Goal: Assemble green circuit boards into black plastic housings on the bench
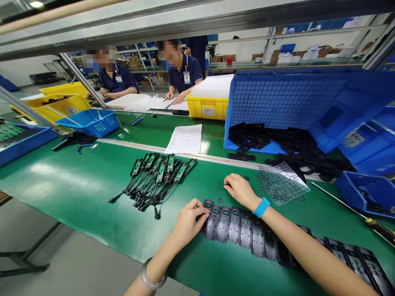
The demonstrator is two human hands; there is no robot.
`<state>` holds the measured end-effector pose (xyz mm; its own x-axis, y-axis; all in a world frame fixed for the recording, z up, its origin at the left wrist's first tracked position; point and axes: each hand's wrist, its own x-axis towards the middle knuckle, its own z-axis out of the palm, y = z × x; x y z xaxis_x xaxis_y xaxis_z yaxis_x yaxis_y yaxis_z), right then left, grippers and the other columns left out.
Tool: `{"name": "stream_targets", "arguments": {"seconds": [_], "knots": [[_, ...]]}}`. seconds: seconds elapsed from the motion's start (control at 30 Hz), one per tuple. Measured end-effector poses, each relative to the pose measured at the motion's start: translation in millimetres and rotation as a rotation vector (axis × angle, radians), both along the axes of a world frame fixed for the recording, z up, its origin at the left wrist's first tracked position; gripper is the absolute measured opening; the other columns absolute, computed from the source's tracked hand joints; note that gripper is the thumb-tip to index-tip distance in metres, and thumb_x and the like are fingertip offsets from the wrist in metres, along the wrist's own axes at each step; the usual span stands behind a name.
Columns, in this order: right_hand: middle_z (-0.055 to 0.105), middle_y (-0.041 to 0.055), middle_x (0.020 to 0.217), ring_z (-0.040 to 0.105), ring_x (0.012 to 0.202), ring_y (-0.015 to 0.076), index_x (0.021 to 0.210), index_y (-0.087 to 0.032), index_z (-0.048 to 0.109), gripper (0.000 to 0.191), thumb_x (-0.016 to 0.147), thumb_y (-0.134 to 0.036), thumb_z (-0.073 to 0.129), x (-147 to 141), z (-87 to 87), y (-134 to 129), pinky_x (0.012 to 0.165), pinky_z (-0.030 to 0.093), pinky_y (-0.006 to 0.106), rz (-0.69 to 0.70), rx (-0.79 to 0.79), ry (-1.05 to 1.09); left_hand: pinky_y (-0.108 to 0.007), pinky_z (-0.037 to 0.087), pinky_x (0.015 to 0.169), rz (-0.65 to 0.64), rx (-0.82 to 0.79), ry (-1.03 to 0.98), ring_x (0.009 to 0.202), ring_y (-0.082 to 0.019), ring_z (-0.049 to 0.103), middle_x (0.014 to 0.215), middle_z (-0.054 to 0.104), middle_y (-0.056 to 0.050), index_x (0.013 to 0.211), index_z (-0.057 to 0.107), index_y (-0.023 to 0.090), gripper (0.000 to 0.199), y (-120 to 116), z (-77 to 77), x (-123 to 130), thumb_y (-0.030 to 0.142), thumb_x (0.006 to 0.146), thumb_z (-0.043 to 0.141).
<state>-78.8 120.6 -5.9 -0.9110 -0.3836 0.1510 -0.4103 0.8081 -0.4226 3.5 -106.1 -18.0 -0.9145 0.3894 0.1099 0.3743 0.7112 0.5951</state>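
Note:
My left hand (190,220) pinches the edge of the leftmost black plastic shell, at the end of a long row of black shells (235,226) on the green table. Up and to the right, my right hand (239,188) is closed just over the tabletop, its fingertips pressed together; what they hold is too small to make out. A small dark part (220,200) lies between my hands, above the row. Right of my right hand are clear sheets with dark square frames (279,185). Green circuit boards with black cables (160,172) are piled left of my hands.
A blue crate (271,98) with black parts spilling out stands at the back right. A screwdriver (339,201) lies at the right. Behind are a paper sheet (185,139), a yellow bin (208,107) and a blue basket (98,123). Two people sit across the bench.

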Motion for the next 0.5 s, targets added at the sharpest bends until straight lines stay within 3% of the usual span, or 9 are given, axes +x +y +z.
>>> {"name": "stream_targets", "arguments": {"seconds": [0.13, 0.23, 0.4, 0.5], "knots": [[0.062, 0.0032, 0.086, 0.059, 0.074, 0.0162, 0.09, -0.02, 0.064, 0.008, 0.087, -0.014, 0.058, 18, 10.4, 9, 0.069, 0.047, 0.029, -0.012, -0.233, -0.046, -0.028, 0.045, 0.061, -0.205, -0.259, 0.147, 0.074, -0.019, 0.059, 0.084, 0.06, -0.006, 0.105, 0.07, 0.019, 0.032, 9, 3.2, 11, 0.012, 0.087, 0.044], [0.063, 0.0028, 0.085, 0.06, 0.071, 0.0149, 0.087, -0.021, 0.066, 0.007, 0.085, -0.02, 0.06, 33, 12.7, 16, 0.065, 0.049, 0.028, -0.02, -0.396, -0.117, -0.03, 0.045, 0.056, -0.275, -0.397, 0.153, 0.069, -0.022, 0.059, 0.078, 0.06, -0.007, 0.105, 0.068, 0.015, 0.033, 15, 11.8, 12, 0.012, 0.082, 0.045], [0.064, 0.0122, 0.114, 0.064, 0.074, 0.0155, 0.096, -0.017, 0.069, 0.022, 0.084, -0.032, 0.058, 51, 5.2, 23, 0.067, 0.055, 0.031, -0.05, -0.598, -0.262, -0.027, 0.046, 0.061, -0.204, -0.319, 0.062, 0.068, -0.017, 0.061, 0.076, 0.063, -0.003, 0.093, 0.07, 0.021, 0.028, 27, 23.4, -9, 0.014, 0.084, 0.045], [0.069, 0.0115, 0.104, 0.067, 0.074, 0.0173, 0.087, -0.016, 0.072, 0.03, 0.087, -0.04, 0.054, 56, 2.9, 25, 0.064, 0.056, 0.03, -0.03, -0.643, -0.358, -0.026, 0.047, 0.07, -0.134, -0.278, 0.053, 0.079, -0.017, 0.063, 0.09, 0.065, -0.004, 0.106, 0.067, 0.021, 0.03, 37, 21.4, -31, 0.016, 0.091, 0.041]]}}
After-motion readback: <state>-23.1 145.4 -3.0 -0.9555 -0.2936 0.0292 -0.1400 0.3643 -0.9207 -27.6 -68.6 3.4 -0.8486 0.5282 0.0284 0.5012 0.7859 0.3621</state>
